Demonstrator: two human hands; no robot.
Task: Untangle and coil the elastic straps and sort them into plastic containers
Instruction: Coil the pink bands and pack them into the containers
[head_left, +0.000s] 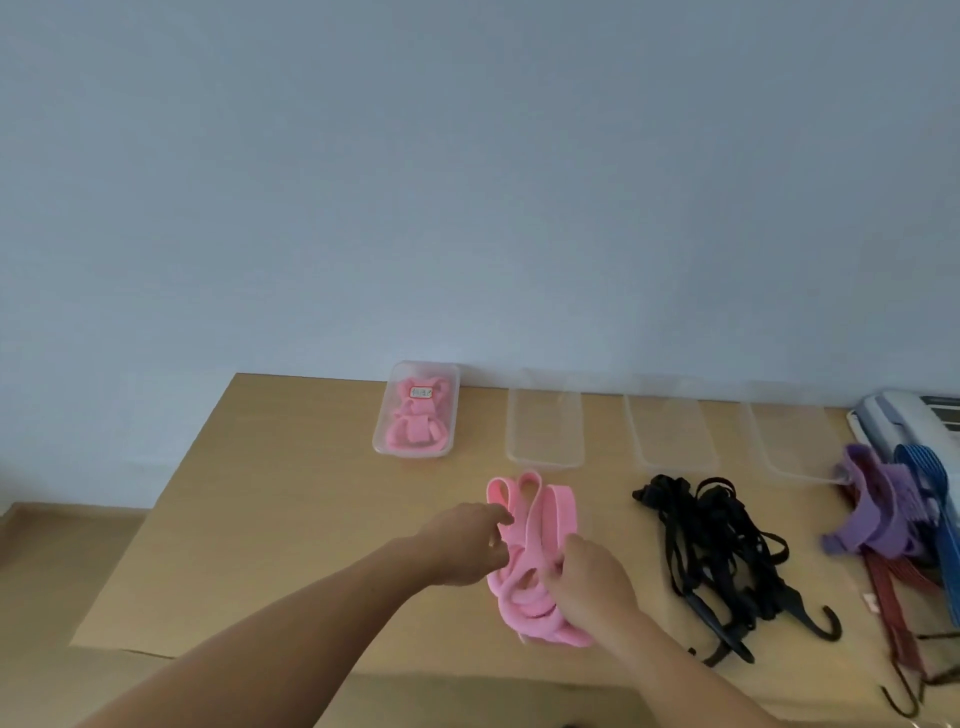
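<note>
A tangled pink elastic strap lies in loops on the wooden table in front of me. My left hand pinches a loop on the strap's left side. My right hand grips the bundled lower part of the same strap. At the back left, a clear plastic container holds coiled pink straps. Three clear containers stand in a row to its right, the nearest one, a middle one and a far one.
A heap of black straps with hooks lies right of my hands. Further right are purple straps, blue straps and dark red hooked cords. A white device sits at the back right corner. The wall runs behind the table.
</note>
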